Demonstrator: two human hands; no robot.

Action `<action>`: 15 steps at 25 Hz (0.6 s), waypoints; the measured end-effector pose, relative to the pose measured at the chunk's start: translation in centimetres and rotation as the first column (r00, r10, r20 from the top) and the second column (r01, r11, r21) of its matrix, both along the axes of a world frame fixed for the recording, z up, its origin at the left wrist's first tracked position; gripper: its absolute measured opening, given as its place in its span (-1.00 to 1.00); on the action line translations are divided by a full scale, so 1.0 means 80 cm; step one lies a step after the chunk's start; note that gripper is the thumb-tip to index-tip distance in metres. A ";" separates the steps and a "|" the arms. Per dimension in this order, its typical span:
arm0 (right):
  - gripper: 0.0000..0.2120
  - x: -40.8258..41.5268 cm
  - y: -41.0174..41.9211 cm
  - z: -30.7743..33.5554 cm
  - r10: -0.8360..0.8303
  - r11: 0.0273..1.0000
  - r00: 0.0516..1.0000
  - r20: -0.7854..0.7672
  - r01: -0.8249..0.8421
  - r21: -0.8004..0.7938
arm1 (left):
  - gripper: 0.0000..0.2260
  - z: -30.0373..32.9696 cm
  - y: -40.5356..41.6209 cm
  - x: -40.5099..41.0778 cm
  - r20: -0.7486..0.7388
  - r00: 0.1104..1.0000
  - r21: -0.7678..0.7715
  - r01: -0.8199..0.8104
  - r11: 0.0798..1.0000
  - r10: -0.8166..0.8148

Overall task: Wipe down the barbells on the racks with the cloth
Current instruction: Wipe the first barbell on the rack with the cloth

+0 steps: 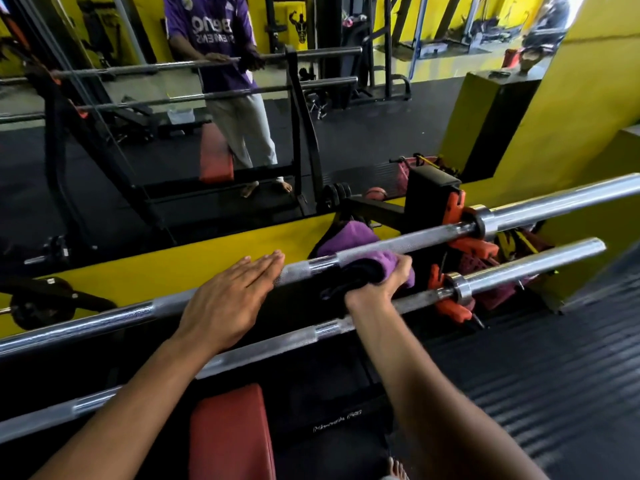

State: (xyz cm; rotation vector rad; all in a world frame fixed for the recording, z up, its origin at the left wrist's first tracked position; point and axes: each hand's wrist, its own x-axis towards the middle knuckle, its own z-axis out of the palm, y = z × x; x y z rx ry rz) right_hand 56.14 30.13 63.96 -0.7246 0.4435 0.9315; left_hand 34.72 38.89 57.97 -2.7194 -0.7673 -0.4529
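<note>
barbell [408,242] under cloth [381,261] in right hand [377,289]

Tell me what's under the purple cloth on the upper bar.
The purple cloth is wrapped over the upper barbell, gripped by the right hand. The bar section beneath is covered. The left hand rests flat on the bar beside it.

Right hand [381,282] gripping purple cloth [377,261] around upper barbell [433,233], left hand [228,299] flat.
</note>
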 end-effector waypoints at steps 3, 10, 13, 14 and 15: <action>-0.60 0.076 -0.010 -0.005 -0.089 0.994 0.995 0.047 0.086 0.064 | -0.46 0.002 0.001 -0.001 0.005 1.000 -0.009 0.003 1.000 -0.003; -0.59 0.060 0.009 -0.053 0.029 0.997 0.989 0.146 -0.018 -0.079 | -0.48 0.004 -0.003 0.003 0.017 1.000 0.001 -0.005 1.000 0.005; -0.60 0.025 -0.010 -0.073 0.301 0.952 0.914 0.270 -0.276 -0.130 | -0.52 0.003 -0.002 0.002 0.010 1.000 -0.022 -0.020 1.000 0.020; -0.57 0.025 -0.023 -0.078 0.401 0.915 0.853 0.334 -0.352 -0.199 | -0.53 0.004 -0.003 0.002 0.004 1.000 -0.039 -0.029 0.999 0.029; -0.54 0.029 -0.035 -0.083 0.484 0.875 0.784 0.388 -0.422 -0.238 | -0.53 0.006 -0.004 0.003 -0.002 0.999 -0.054 -0.041 0.998 0.041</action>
